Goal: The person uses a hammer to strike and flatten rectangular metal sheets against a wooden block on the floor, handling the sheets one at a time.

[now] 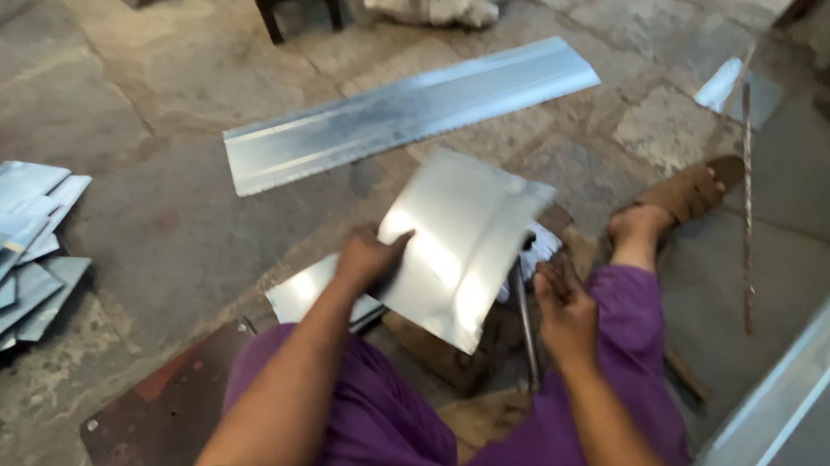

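A bright metal sheet is held just in front of the knees, over the stone floor, tilted with its long axis running from the lower right up toward the far left. The left hand is closed on the sheet's left edge, thumb laid on the upper face, fingers hidden beneath. The sheet thus lies to the right of those fingers, and the left hand is the nearer one to it. The right hand is clenched around the handles of what appear to be snips at the sheet's right edge; the blades are hidden or blurred. Both forearms are stretched forward over purple trousers. A long metal strip lies farther off on the floor, and a pile of cut pieces is seen at the floor's left edge.
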